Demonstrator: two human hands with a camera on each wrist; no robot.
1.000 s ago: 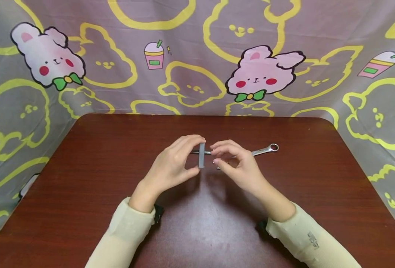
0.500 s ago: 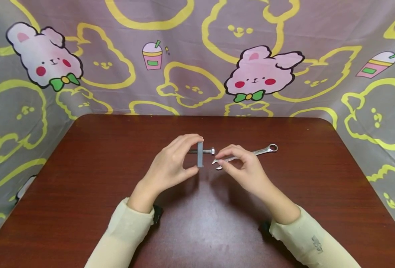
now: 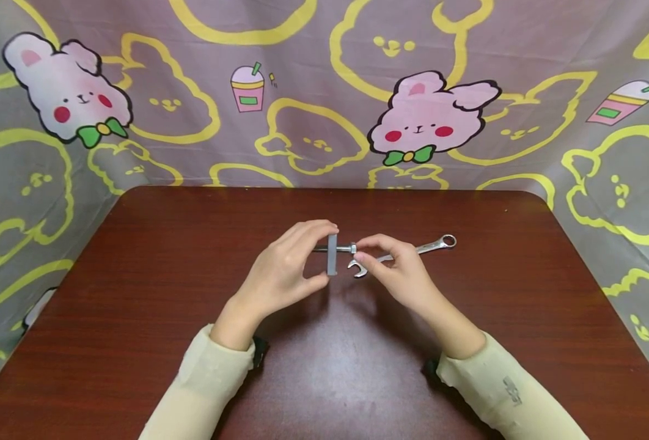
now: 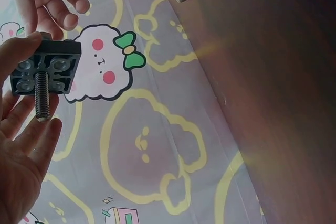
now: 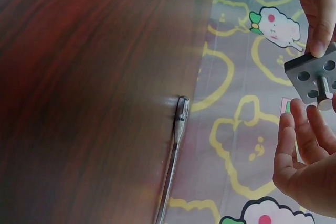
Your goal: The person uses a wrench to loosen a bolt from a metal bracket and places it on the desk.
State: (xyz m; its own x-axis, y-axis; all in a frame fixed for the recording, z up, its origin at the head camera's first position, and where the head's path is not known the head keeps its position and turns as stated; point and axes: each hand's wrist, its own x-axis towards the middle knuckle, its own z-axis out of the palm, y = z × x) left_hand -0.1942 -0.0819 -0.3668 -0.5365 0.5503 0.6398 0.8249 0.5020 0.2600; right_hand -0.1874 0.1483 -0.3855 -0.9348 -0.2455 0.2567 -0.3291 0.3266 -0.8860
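My left hand point(image 3: 283, 263) grips a square grey plate point(image 3: 332, 255) by its top and bottom edges, holding it upright above the table. A threaded hex bolt point(image 3: 343, 249) passes through the plate, its head to the right. In the left wrist view the bolt's threaded end point(image 4: 42, 98) sticks out of the plate's recessed face. Holes show on the plate's flat face point(image 5: 304, 85) in the right wrist view. My right hand point(image 3: 401, 269) pinches the bolt head with thumb and fingertips. Behind that hand lies a combination wrench point(image 3: 431, 247), partly hidden.
The brown wooden table point(image 3: 137, 293) carries the wrench, its open end point(image 3: 356, 269) just below the bolt head in the head view. A patterned curtain point(image 3: 313, 79) hangs along the back and sides of the table.
My right hand drew away from the bolt head to the right, then came back to it. The left hand with the plate has stayed nearly still.
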